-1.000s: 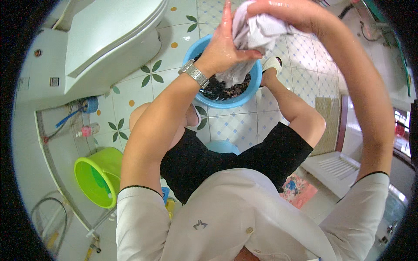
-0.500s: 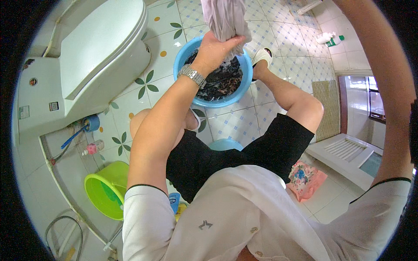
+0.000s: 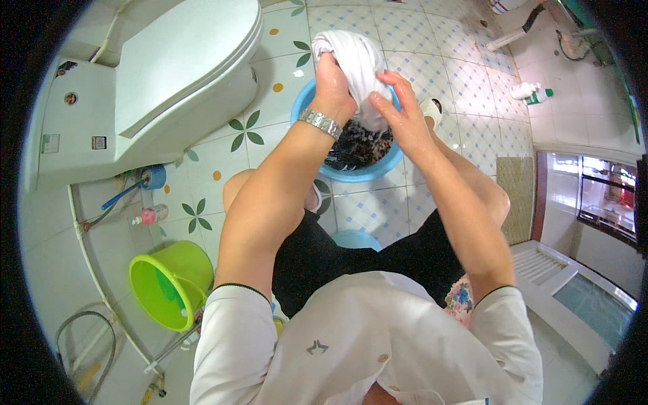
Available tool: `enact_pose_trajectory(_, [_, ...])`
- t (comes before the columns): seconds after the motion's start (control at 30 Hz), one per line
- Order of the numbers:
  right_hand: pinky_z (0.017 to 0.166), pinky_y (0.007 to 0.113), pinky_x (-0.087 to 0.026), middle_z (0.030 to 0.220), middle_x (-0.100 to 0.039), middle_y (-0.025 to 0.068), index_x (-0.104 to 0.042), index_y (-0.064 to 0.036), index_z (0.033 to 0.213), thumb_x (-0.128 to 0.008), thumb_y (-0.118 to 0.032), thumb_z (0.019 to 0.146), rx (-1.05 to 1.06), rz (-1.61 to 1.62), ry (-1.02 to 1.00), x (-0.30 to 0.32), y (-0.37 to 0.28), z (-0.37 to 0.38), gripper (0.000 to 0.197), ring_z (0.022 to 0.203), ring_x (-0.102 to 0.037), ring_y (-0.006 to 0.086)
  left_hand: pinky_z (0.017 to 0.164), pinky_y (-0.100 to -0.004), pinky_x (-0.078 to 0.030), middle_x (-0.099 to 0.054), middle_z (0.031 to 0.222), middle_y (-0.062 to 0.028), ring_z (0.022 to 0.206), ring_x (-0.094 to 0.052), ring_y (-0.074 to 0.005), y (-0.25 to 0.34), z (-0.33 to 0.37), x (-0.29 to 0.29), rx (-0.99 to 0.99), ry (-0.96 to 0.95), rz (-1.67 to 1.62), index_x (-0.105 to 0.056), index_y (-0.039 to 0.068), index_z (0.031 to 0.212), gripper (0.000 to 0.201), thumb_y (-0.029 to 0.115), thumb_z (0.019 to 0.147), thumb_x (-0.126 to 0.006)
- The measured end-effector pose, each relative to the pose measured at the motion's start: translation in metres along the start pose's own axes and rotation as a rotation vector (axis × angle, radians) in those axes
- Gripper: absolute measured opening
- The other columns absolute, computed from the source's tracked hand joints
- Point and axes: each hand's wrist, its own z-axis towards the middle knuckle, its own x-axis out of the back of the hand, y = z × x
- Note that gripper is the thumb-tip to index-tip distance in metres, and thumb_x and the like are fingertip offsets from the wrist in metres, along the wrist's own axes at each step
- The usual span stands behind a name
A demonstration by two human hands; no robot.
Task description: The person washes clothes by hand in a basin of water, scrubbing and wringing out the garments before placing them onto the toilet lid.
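Observation:
A bunched white wet cloth (image 3: 358, 61) hangs over the light blue basin (image 3: 368, 175), its lower end dipping toward the basin. My left hand (image 3: 333, 88), with a metal watch at the wrist, is closed round the cloth's left side. My right hand (image 3: 403, 116) is at the cloth's right edge with its fingers apart; they seem to touch the cloth lightly rather than grip it. Dark clothes (image 3: 356, 150), partly patterned in brown, lie in the basin. The cloth and my hands cover the basin's far part.
The white toilet (image 3: 185, 64) stands at the left, with a blue brush holder (image 3: 154, 177) and a pink bottle (image 3: 154, 214) nearby. A green bucket (image 3: 196, 260) is tipped on its side. Another blue basin (image 3: 356, 239) sits between my legs. Bottles (image 3: 533, 93) stand by the right wall.
My right arm has come down from the upper right, bringing that hand to the cloth. The stretched, raised cloth is now lower and bunched. My left hand still holds it.

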Motion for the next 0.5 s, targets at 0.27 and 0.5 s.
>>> enact_pose_trajectory(0.27, [0.107, 0.035, -0.039, 0.139, -0.053, 0.0141, -0.04, 0.0012, 0.143, -0.054, -0.04, 0.1, -0.6, 1.256, 0.094, -0.035, -0.027, 0.001, 0.061, 0.128, -0.05, 0.0235, 0.092, -0.0454, -0.053, -0.065, 0.115, -0.0164, 0.102, -0.065, -0.0329, -0.02, 0.007, 0.006, 0.04, -0.01, -0.009, -0.061, 0.004, 0.116, 0.053, 0.038, 0.097, -0.026])
enact_pose_trajectory(0.5, [0.093, 0.032, -0.046, 0.121, -0.062, 0.0115, -0.053, 0.0025, 0.132, -0.055, -0.03, 0.1, -0.648, 0.909, 0.268, -0.044, -0.015, 0.007, 0.046, 0.106, -0.06, 0.0188, 0.089, -0.0419, -0.052, -0.064, 0.111, -0.015, 0.103, -0.063, -0.0289, -0.017, 0.005, 0.022, -0.246, 0.135, 0.279, -0.058, 0.0, 0.114, 0.033, 0.013, 0.088, -0.042])
